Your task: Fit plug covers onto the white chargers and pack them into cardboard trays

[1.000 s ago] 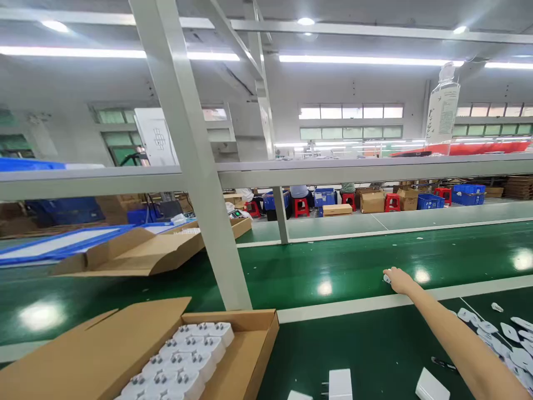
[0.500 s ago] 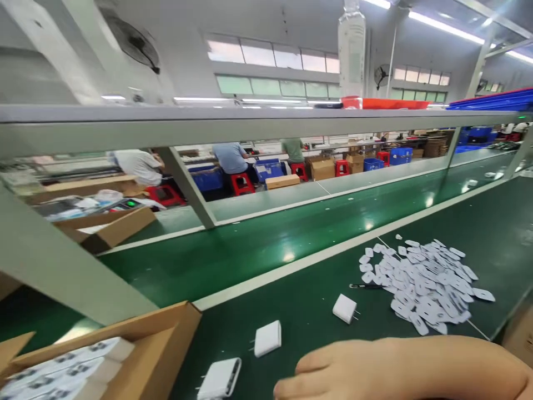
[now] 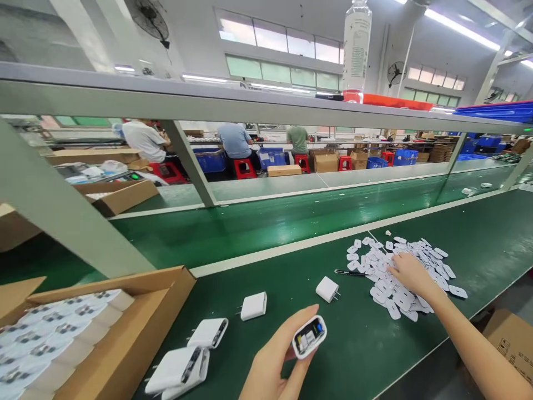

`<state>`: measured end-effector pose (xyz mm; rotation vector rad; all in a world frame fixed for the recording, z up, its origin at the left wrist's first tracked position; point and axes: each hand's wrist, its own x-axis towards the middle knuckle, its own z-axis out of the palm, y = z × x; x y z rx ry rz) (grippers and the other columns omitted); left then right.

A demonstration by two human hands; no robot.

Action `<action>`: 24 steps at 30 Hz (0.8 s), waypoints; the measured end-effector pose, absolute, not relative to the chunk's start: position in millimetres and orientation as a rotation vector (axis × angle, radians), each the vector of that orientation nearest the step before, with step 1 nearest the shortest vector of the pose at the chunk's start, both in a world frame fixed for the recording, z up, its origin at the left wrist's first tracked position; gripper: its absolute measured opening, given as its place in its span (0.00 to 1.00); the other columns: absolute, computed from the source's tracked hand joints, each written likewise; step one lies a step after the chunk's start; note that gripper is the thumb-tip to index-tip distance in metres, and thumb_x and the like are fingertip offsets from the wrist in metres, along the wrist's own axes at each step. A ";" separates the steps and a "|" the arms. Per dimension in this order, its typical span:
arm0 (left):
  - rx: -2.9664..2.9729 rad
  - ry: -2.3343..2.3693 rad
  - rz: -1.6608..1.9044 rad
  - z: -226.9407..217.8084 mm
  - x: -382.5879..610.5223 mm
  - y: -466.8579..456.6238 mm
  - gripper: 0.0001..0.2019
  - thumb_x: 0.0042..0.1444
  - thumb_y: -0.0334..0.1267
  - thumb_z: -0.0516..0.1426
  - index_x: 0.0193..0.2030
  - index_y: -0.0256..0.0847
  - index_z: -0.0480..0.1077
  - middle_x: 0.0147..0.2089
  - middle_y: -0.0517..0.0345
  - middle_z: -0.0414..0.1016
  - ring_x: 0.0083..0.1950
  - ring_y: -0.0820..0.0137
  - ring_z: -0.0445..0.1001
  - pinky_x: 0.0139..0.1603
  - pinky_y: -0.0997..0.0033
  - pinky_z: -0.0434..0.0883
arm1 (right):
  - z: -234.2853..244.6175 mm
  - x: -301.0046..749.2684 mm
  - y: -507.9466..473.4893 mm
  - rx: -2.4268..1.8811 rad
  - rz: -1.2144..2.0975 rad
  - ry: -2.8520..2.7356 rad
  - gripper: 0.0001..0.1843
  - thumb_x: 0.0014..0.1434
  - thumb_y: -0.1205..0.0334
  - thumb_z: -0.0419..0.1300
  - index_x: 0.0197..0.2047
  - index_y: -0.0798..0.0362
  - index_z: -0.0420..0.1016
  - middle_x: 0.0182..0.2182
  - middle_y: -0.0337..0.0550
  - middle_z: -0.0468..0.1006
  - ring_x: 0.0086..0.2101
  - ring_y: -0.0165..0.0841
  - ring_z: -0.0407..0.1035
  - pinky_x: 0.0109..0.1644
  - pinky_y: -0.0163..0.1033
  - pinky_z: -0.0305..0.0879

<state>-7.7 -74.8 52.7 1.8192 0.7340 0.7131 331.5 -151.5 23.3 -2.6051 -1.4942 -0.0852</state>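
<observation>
white charger (image 3: 310,338), between left fingers (image 3: 292,324), open-ended

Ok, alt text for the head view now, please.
Left hand holding a white casing, open end showing; right hand at a pile of small white pieces on a green bench. An open cardboard box stands at left.

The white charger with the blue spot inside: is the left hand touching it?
Touching. The head view shows the left hand gripping the white charger by its sides.
</observation>
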 end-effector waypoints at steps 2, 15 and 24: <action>1.878 0.656 0.728 54.5 -7.8 -71.3 0.16 0.56 0.40 0.54 0.51 0.52 0.70 0.55 0.55 0.72 0.55 0.58 0.70 0.49 0.68 0.72 | 15.7 335.8 -151.6 -2.580 -0.103 -1.475 0.11 0.59 0.64 0.51 0.38 0.60 0.72 0.37 0.58 0.74 0.42 0.46 0.67 0.45 0.46 0.60; 1.345 0.557 0.754 28.6 -8.6 -27.8 0.16 0.52 0.39 0.60 0.48 0.45 0.65 0.46 0.55 0.72 0.45 0.63 0.73 0.48 0.60 0.74 | 65.5 205.4 -104.9 -0.998 1.008 -1.222 0.17 0.56 0.52 0.60 0.46 0.50 0.76 0.33 0.44 0.74 0.31 0.32 0.67 0.37 0.41 0.66; 1.201 0.575 0.745 7.3 -21.3 -8.2 0.15 0.47 0.39 0.65 0.40 0.40 0.69 0.43 0.53 0.72 0.45 0.65 0.70 0.51 0.59 0.72 | 31.2 160.0 -52.0 -1.045 1.016 -1.118 0.16 0.52 0.55 0.64 0.45 0.47 0.77 0.36 0.42 0.72 0.31 0.29 0.65 0.38 0.39 0.67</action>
